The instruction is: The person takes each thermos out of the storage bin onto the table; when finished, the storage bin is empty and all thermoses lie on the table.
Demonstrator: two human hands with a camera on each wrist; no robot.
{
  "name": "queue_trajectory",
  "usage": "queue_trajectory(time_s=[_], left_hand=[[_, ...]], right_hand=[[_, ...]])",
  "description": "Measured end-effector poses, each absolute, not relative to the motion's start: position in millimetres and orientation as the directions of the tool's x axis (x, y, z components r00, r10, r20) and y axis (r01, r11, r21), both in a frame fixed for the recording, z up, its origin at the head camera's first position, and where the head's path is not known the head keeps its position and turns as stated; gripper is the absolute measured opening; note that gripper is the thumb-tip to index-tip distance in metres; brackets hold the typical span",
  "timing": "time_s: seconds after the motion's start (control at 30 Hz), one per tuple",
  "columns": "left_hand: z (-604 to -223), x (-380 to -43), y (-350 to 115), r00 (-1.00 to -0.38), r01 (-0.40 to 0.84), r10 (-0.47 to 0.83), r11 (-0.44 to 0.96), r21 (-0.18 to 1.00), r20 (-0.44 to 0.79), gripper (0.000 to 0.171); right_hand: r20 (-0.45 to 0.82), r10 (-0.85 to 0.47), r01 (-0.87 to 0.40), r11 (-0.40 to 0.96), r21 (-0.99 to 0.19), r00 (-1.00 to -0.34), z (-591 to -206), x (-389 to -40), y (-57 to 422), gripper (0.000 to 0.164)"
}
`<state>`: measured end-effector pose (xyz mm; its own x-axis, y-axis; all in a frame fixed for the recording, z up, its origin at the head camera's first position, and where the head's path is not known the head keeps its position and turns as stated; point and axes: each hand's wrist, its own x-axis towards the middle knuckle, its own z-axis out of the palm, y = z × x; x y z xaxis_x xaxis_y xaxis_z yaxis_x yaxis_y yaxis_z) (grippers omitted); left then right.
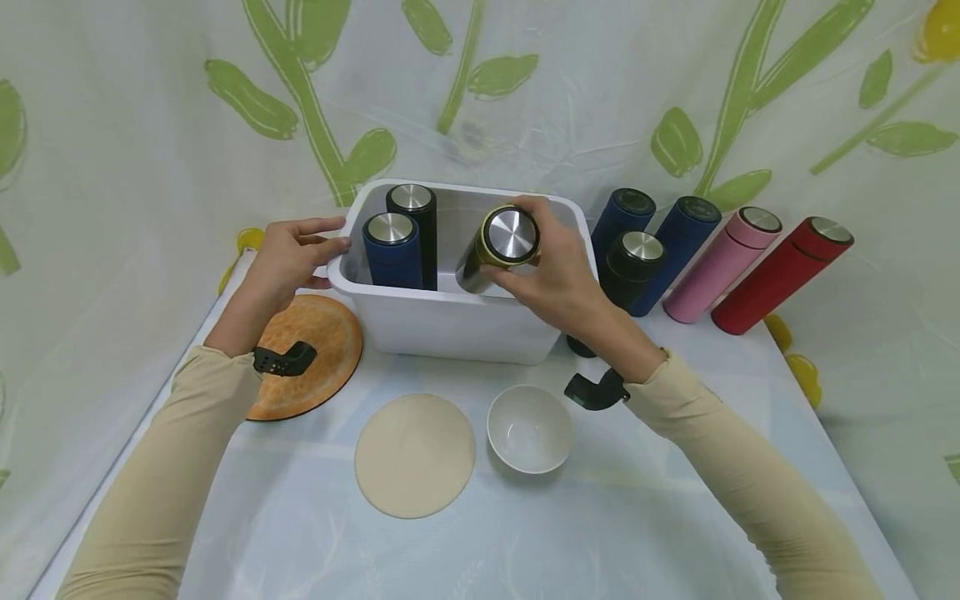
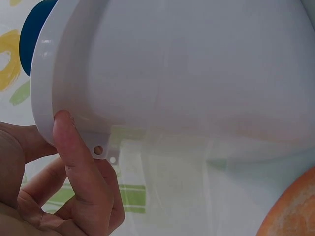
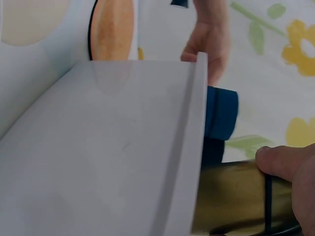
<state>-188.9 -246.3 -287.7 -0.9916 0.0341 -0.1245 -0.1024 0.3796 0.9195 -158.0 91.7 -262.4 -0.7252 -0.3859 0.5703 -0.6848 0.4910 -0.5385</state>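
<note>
A white plastic bin [image 1: 457, 327] stands at the back of the table. My left hand [image 1: 279, 260] pinches its left rim, with fingers against the outer wall in the left wrist view. A gold thermos [image 3: 236, 196] with a steel-topped lid is gripped near its top by my right hand [image 1: 558, 271]. The thermos leans, its lower end down inside the bin's right half. In the bin's left half stand a blue thermos [image 1: 394, 265] and, behind it, a black thermos [image 1: 427, 237], both with steel-topped lids. The bin's front wall hides their bases.
Right of the bin stand two blue thermoses [image 1: 621, 215] [image 1: 678, 250], a black thermos [image 1: 628, 271], a pink thermos [image 1: 720, 267] and a red thermos [image 1: 780, 275]. In front lie a pizza-patterned round mat [image 1: 315, 354], a beige disc [image 1: 415, 456] and a white bowl [image 1: 529, 429].
</note>
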Motion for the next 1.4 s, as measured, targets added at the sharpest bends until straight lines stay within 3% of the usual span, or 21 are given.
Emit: queue_trajectory(time_s=[0.17, 0.37, 0.7, 1.4], left_hand=[[-288.6, -189.9, -245.0, -0.991, -0.104, 0.034, 0.387, 0.916, -0.126, 0.054], [-289.3, -191.0, -243.9, -0.992, -0.102, 0.034, 0.392, 0.914, -0.125, 0.053], [-292.8, -191.3, -242.8, -0.990, -0.111, 0.035, 0.383, 0.917, -0.134, 0.054], [-297.7, -193.6, -239.8, -0.989, -0.119, 0.038, 0.372, 0.920, -0.144, 0.053]], right_hand=[[0.650, -0.323, -0.695, 0.549, -0.463, -0.688, -256.4, -142.7, 104.6, 0.070], [0.727, -0.284, -0.736, 0.524, -0.429, -0.626, -249.0, -124.5, 117.8, 0.075], [0.760, -0.294, -0.757, 0.539, -0.369, -0.580, -235.3, -91.9, 132.0, 0.076], [0.830, -0.046, -0.812, 0.247, -0.529, -0.555, -220.7, -30.8, 164.0, 0.076]])
